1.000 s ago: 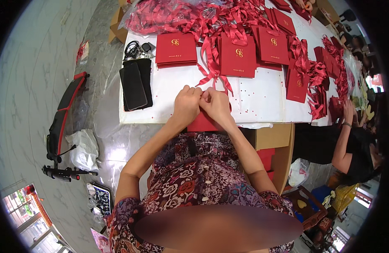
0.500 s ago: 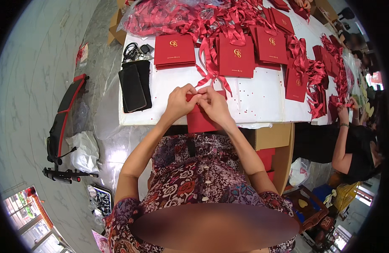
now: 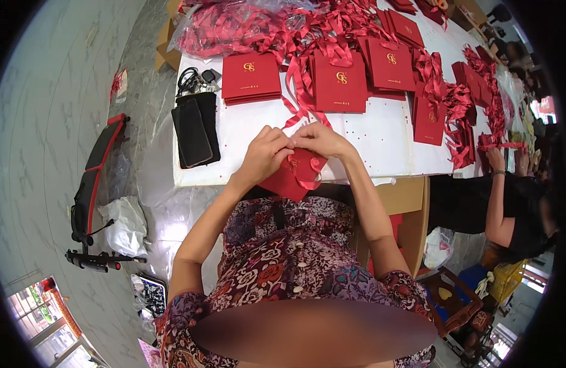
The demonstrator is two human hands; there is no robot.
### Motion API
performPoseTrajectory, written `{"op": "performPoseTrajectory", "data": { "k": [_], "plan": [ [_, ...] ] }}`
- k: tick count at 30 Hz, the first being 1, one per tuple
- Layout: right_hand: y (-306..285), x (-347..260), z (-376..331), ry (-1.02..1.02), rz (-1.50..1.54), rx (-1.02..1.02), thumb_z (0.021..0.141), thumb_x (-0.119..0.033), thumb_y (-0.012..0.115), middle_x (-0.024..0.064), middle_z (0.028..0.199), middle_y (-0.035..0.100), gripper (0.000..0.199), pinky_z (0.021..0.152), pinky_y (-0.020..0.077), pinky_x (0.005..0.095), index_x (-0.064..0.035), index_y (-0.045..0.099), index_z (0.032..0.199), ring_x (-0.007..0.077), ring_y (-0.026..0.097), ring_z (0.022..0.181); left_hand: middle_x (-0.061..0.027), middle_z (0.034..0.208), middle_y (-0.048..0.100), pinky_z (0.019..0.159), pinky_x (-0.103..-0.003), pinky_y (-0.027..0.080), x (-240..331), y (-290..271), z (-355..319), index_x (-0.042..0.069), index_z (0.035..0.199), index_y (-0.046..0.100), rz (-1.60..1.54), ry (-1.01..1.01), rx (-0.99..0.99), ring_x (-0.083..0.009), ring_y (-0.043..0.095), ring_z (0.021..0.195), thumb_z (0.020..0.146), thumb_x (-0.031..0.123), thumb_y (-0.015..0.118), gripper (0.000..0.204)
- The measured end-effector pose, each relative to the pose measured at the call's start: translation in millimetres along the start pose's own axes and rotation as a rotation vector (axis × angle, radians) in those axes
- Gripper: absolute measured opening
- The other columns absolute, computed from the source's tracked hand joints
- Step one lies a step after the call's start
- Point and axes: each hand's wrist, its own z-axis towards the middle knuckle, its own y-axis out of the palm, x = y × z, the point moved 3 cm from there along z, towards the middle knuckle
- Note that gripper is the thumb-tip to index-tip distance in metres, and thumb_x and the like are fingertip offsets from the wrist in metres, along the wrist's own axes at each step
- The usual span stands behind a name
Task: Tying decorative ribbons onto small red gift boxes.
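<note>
At the table's near edge I hold a small red paper bag (image 3: pixel 281 183), tilted with one corner pointing down toward my lap. My left hand (image 3: pixel 266 154) is closed on its upper left edge. The fingers of my right hand (image 3: pixel 324 141) are pinched at the top edge, close against the left fingertips. A narrow red ribbon (image 3: pixel 310 184) hangs in a loop over the bag's face. My fingertips hide where the ribbon meets the bag. Just beyond my hands, loose red ribbons (image 3: pixel 301 92) trail over the table.
Stacked red bags (image 3: pixel 251 76) and more bags (image 3: pixel 340 83) lie across the white table (image 3: pixel 381 150). Ribbons in clear plastic (image 3: pixel 234 30) are heaped behind. A black phone (image 3: pixel 194 136) and keys (image 3: pixel 208 76) sit at left. A cardboard box (image 3: pixel 399 195) stands below the edge; a co-worker's arm (image 3: pixel 499 184) is at right.
The bag has turned from upright to tilted, and the ribbon loop now shows on its face. My right hand has swung flatter and slightly right; my left hand stays near the same place.
</note>
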Motion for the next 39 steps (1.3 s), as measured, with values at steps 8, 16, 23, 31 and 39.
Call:
{"op": "performPoseTrajectory", "data": {
  "k": [8,16,23,31,39],
  "plan": [
    [9.8,13.2,9.4,0.019,0.105,0.136,0.086,-0.012,0.07,0.0028,0.076,0.07,0.016,0.064,0.0478,0.0242,0.0016,0.075,0.091,0.0073,0.06,0.07,-0.0103,0.087,0.058,0.074,-0.037,0.048,-0.1,-4.4,5.9,0.003,0.084,0.064,-0.079,-0.011,-0.015,-0.0283,0.057,0.084,0.076,0.002,0.073,0.013],
    [-4.3,8.5,17.2,0.062,0.27,0.606,0.085,-0.015,0.072,0.0021,0.07,0.068,0.018,0.058,0.0461,0.0239,0.0016,0.075,0.091,0.0068,0.06,0.064,-0.0113,0.084,0.058,0.075,-0.038,0.048,-2.6,4.7,3.7,0.004,0.083,0.062,-0.043,-0.092,-0.053,-0.0303,0.058,0.084,0.076,0.004,0.074,0.014],
    [-18.0,-10.0,-19.8,0.123,-0.348,0.798,0.085,-0.03,0.073,0.0102,0.071,0.069,0.027,0.063,0.0513,0.0346,-0.0033,0.071,0.084,0.0239,0.067,0.065,-0.0094,0.083,0.063,0.071,-0.039,0.048,-35.7,9.1,-1.7,0.005,0.087,0.066,0.051,-0.324,0.122,-0.0274,0.061,0.078,0.082,0.016,0.074,0.015],
    [2.3,1.4,-8.9,0.026,-0.684,0.839,0.085,-0.031,0.073,0.014,0.073,0.068,0.028,0.066,0.0516,0.0422,-0.003,0.066,0.084,0.0331,0.068,0.071,-0.0105,0.08,0.068,0.071,-0.042,0.048,-49.1,40.9,20.9,0.006,0.086,0.069,0.209,-0.371,0.068,-0.0287,0.063,0.079,0.08,0.018,0.075,0.015],
    [8.2,18.8,-1.9,-0.106,0.107,0.715,0.089,-0.016,0.073,0.0015,0.07,0.066,0.017,0.058,0.0457,0.0244,-0.0002,0.068,0.091,0.0075,0.059,0.063,-0.0091,0.081,0.07,0.078,-0.04,0.046,-24.1,32.3,25.2,0.009,0.085,0.074,0.084,-0.493,0.052,-0.0294,0.062,0.08,0.08,0.016,0.074,0.009]
  ]
}}
